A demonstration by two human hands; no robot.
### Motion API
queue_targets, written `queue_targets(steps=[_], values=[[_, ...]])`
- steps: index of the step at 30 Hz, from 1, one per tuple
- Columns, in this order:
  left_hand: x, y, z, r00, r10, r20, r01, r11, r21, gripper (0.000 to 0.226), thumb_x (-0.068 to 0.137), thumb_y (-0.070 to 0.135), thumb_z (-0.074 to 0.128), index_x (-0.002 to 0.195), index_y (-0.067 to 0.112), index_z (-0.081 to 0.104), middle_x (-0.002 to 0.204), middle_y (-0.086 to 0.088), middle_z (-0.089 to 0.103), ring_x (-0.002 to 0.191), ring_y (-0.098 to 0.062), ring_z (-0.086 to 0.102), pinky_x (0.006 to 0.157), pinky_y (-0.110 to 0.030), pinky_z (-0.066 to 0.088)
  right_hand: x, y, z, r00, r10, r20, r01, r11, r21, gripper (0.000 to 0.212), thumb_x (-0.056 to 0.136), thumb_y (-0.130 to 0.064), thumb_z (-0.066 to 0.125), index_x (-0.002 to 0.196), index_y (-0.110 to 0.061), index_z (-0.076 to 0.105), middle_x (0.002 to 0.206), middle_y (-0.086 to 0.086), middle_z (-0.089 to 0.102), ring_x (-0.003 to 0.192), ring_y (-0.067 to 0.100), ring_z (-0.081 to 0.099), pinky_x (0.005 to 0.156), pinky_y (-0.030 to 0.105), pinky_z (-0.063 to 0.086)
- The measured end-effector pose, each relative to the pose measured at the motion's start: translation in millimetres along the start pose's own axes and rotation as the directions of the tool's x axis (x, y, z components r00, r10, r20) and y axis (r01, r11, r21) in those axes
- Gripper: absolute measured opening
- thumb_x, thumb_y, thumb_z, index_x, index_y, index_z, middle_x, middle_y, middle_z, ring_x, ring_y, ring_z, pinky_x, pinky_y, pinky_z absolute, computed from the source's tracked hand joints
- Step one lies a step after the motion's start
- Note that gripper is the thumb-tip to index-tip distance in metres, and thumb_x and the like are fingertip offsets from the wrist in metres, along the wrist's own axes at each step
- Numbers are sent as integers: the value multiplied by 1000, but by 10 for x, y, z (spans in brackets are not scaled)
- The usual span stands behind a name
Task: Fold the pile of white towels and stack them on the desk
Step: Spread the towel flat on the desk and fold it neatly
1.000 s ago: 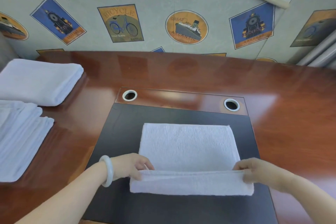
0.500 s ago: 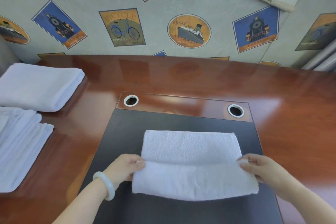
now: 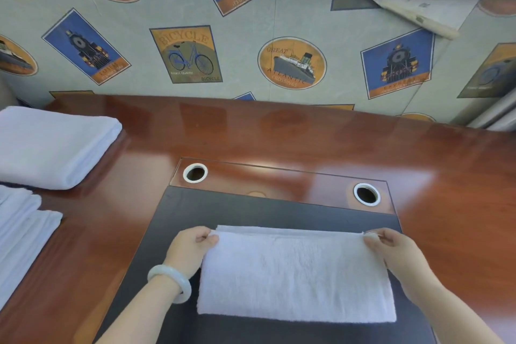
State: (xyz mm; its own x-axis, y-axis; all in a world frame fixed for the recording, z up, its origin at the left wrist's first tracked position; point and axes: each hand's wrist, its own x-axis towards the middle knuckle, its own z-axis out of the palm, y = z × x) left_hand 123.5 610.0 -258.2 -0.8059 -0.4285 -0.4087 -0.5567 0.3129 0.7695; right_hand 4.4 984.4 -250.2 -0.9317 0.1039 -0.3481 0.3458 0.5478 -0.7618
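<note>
A white towel [image 3: 296, 274] lies folded into a wide band on the dark mat [image 3: 251, 209] set into the glossy reddish tabletop [image 3: 279, 134], near the front edge. The left hand [image 3: 190, 248] sits at the towel's far left corner, its fingers [image 3: 208, 237] curled and pinching the top layer there. The right hand [image 3: 396, 254] does the same at the far right corner, fingers [image 3: 374, 237] pinched on the cloth. A pale bracelet [image 3: 170, 282] circles the left wrist, just beside the towel's left side.

Beyond the towel's far edge, apart from it, two ringed cable holes [image 3: 195, 172] are cut in a strip of the tabletop. Well off to the left rests a thick folded towel [image 3: 53, 145], and nearer the front a spread of layered white towels [image 3: 22, 234] (partly cut off by the frame's edge). Behind stands a wall [image 3: 243, 36] papered with bicycle, ship and locomotive prints.
</note>
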Motion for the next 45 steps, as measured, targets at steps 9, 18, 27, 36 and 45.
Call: queue_targets(steps=[9, 18, 27, 36, 45], values=[[218, 88, 269, 988, 2, -155, 23, 987, 159, 14, 95, 11, 55, 86, 1, 60, 70, -3, 51, 62, -15, 39, 54, -26, 30, 90, 56, 313, 995, -70, -69, 59, 987, -150, 4, 94, -12, 58, 93, -11, 61, 87, 0, 63, 78, 14, 53, 61, 22, 40], [339, 133, 331, 984, -7, -179, 37, 986, 162, 25, 99, 13, 51, 75, 8, 43, 67, -3, 41, 60, -18, 30, 54, -29, 27, 239, 60, 329, 995, -31, -97, 17, 990, -138, 9, 96, -14, 47, 91, -10, 53, 88, 8, 60, 77, 25, 53, 61, 33, 40], [329, 268, 428, 980, 10, -201, 61, 937, 345, 15, 101, 18, 42, 88, 15, 37, 71, 4, 41, 58, -13, 34, 49, -27, 26, 43, -23, 879, 712, -687, -143, 422, 582, -696, 24, 82, -7, 52, 104, -1, 60, 111, 16, 57, 102, 36, 50, 86, 47, 37], [358, 205, 350, 982, -17, -189, 62, 970, 235, 26, 104, 30, 39, 86, 10, 39, 75, 2, 46, 60, -14, 38, 51, -29, 32, -284, 131, 1629, 744, -559, 366, 614, 356, -705, 60, 104, -45, 10, 150, -21, 40, 157, 4, 36, 146, 23, 24, 114, 50, 17], [-166, -163, 95, 983, -174, -65, 173, 985, -29, 12, 95, 27, 59, 104, 21, 54, 99, 4, 62, 85, -11, 59, 61, -18, 42, -456, -344, 2091, 613, -605, 508, 752, 251, -609, 61, 105, -43, 9, 143, -18, 51, 153, 6, 43, 140, 25, 40, 109, 55, 23]])
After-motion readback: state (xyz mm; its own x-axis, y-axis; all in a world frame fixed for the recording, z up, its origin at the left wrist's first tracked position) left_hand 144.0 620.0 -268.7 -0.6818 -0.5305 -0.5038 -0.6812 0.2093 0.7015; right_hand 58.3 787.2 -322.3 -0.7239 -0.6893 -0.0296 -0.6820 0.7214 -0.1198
